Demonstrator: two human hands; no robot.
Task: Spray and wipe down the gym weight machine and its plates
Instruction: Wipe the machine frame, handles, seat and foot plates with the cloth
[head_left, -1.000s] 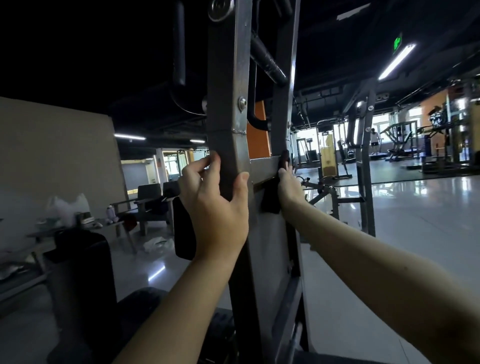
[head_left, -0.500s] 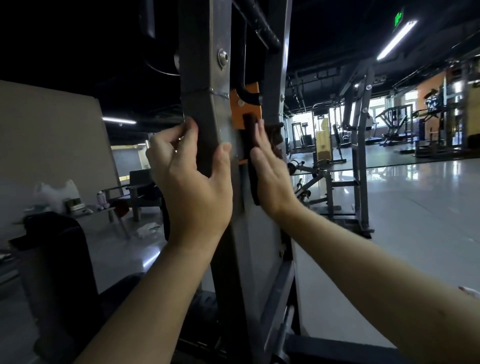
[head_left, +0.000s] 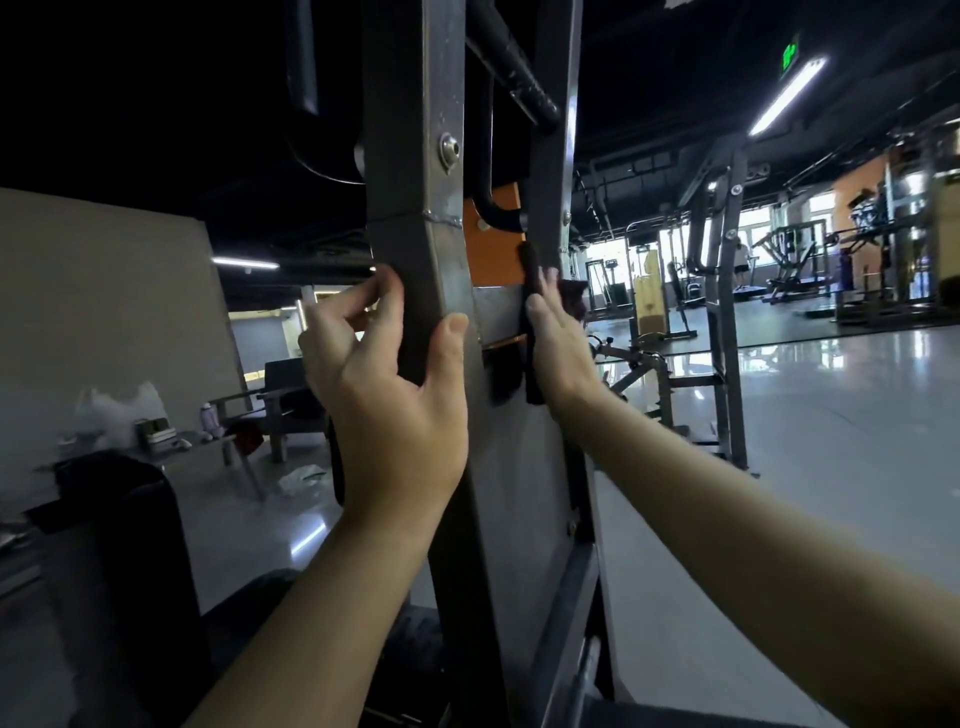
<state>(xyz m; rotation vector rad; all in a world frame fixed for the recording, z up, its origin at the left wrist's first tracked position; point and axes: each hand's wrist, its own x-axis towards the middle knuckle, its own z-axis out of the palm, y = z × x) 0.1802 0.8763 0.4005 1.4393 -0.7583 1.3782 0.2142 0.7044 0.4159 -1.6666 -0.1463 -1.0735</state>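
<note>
Bottle (head_left: 209, 418) on a table (head_left: 205, 448) left; ceiling light (head_left: 787, 96) and exit sign (head_left: 789, 54) right

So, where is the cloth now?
Head view, right of centre: the dark cloth is pressed under the right hand against the machine frame, beside the orange panel.

Scuffed metal upright (head_left: 415, 291), glossy floor (head_left: 831, 415)

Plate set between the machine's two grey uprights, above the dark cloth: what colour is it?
The plate is orange; the head view shows it best.
</note>
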